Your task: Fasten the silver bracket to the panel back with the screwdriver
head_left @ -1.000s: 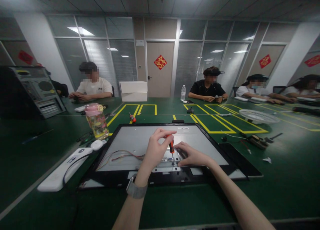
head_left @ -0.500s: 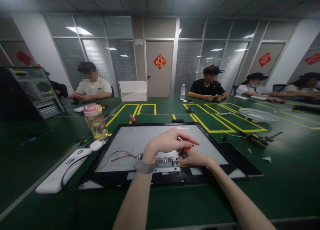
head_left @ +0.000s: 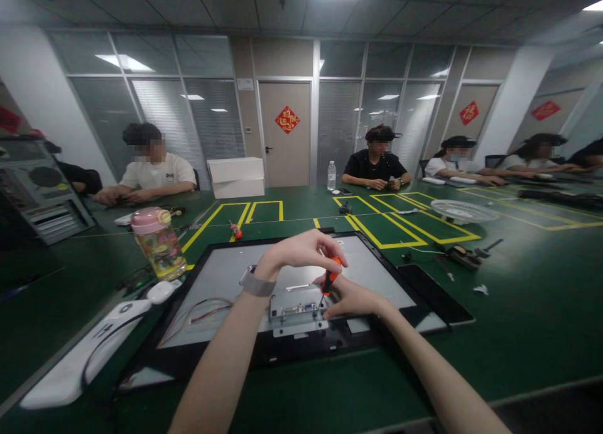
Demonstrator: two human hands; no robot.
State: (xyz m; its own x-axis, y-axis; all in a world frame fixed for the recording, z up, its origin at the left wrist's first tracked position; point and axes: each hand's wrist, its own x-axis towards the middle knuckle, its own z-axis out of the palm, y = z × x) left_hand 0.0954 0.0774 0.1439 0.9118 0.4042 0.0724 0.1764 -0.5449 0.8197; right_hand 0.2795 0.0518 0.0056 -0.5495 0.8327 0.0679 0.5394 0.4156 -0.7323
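Observation:
My left hand [head_left: 306, 249], with a watch [head_left: 258, 282] at its wrist, is closed at the fingertips on the top of an orange-and-black screwdriver [head_left: 330, 277]. The screwdriver stands slightly tilted, its shaft pointing down at a metal bracket [head_left: 294, 318] with ports. That bracket lies on the pale back of a black-framed display panel [head_left: 221, 277]. Low beside the shaft is my right hand [head_left: 351, 296], fingers curled by the handle and thumb close to the bracket's right end; what it grips is partly hidden. Loose thin wires [head_left: 202, 308] rest on the panel's left side.
Left of the panel lie a white power strip [head_left: 89, 352] and a pink-lidded bottle [head_left: 157, 242]. A black phone-like slab [head_left: 436, 292] touches its right side. Beyond are a red-ended small tool [head_left: 236, 230], a white box [head_left: 236, 178] and several seated people.
The view has shifted and tilted a little. My left fingers have come down around the screwdriver's top, and more of the bracket and screwdriver shows now. My right hand stays beside the bracket.

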